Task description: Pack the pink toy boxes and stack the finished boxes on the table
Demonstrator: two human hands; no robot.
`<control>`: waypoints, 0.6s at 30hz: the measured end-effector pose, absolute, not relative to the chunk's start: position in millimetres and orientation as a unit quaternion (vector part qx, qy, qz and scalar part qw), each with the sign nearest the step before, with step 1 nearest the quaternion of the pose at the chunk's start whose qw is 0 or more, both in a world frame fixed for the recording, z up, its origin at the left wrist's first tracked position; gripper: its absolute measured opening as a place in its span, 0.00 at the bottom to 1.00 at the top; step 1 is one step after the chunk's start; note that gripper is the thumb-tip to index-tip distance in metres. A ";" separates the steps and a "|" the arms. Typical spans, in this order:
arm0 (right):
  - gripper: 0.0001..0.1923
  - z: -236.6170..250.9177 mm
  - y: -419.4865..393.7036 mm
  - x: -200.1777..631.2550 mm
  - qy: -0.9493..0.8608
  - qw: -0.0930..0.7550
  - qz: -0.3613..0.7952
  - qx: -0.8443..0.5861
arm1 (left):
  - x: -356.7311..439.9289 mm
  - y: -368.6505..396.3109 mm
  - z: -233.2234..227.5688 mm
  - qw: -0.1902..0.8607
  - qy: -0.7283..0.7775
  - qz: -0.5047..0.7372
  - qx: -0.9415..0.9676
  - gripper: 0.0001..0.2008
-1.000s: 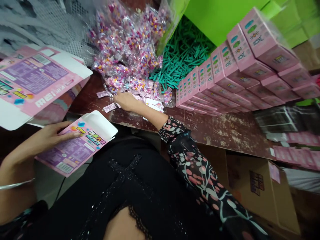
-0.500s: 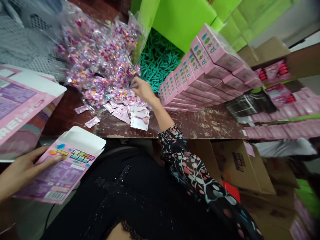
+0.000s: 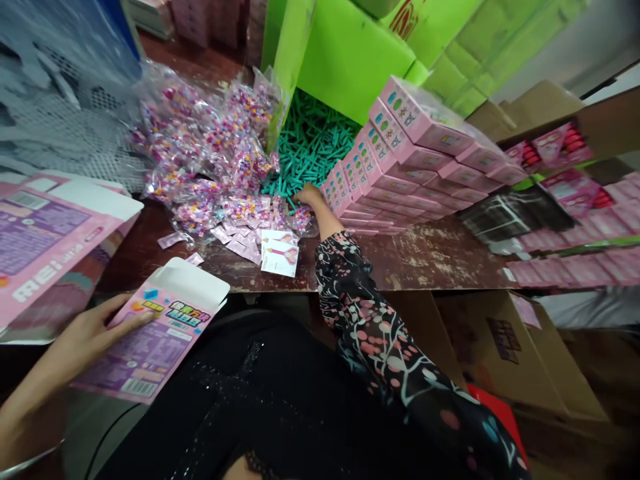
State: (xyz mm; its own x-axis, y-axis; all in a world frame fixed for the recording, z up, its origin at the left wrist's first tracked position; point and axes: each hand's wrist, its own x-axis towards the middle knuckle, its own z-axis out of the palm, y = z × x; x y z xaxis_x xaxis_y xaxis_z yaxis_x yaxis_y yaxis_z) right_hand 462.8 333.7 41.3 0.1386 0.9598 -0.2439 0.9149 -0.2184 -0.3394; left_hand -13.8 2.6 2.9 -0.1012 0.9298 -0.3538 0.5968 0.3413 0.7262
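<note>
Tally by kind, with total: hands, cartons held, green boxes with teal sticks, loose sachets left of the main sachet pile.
Hands: 2 (left hand, right hand)
Held carton: 1
Green box with teal sticks: 1
Loose sachets left of the main sachet pile: 2
Total: 6
Teal sticks overlap too much to count; excluded.

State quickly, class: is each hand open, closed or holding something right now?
Left hand: closed, holding a pink-and-purple box.
Right hand: at the teal sticks; open or closed cannot be told.
</note>
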 end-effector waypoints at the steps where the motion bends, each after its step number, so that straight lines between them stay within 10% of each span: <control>1: 0.05 46.6 333.7 466.9 -0.622 0.062 0.217 -0.750 | -14.0 2.1 3.7 0.402 0.715 0.199 0.536 0.45; 10: 0.08 90.7 291.8 456.2 -0.710 0.144 0.433 -0.535 | -31.3 -11.7 -20.9 0.429 0.698 0.160 0.551 0.48; 18: 0.07 86.7 288.9 279.6 -0.787 0.152 0.467 -0.374 | -15.5 -19.3 2.1 0.457 0.657 0.219 0.558 0.39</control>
